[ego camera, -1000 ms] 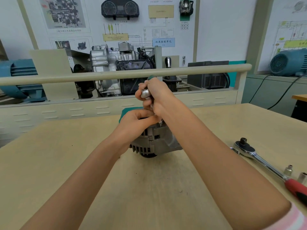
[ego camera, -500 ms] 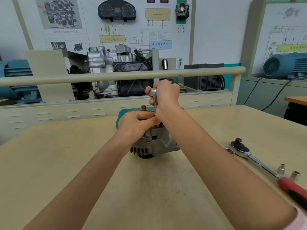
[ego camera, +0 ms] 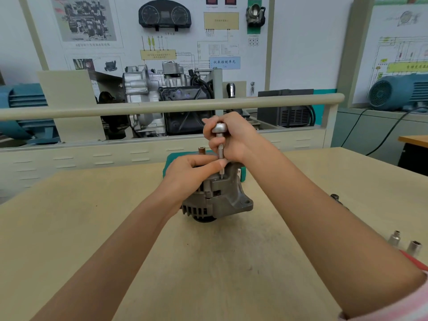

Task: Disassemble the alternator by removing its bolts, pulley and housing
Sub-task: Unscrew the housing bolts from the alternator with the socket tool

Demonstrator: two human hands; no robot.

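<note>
A grey metal alternator (ego camera: 222, 200) stands on the wooden table (ego camera: 92, 228), pulley end down. My right hand (ego camera: 234, 137) grips a small ratchet (ego camera: 219, 130) whose thin extension bar runs straight down onto a bolt at the top of the housing. My left hand (ego camera: 190, 172) rests on the alternator's top, its thumb and fingertips pinching the lower end of the bar. A brown terminal stud (ego camera: 202, 150) sticks up behind my left hand. The bolt itself is hidden under the bar's tip.
Two loose sockets (ego camera: 404, 243) stand at the right, beside a red tool handle (ego camera: 414, 261) partly behind my right forearm. A teal case (ego camera: 170, 161) lies behind the alternator. A beige rail (ego camera: 162, 106) and a display engine (ego camera: 166, 98) close the far side.
My right hand has lifted and turned, so the ratchet head and extension bar now show. The view has shifted, and my right arm now covers most of the large ratchet at the right.
</note>
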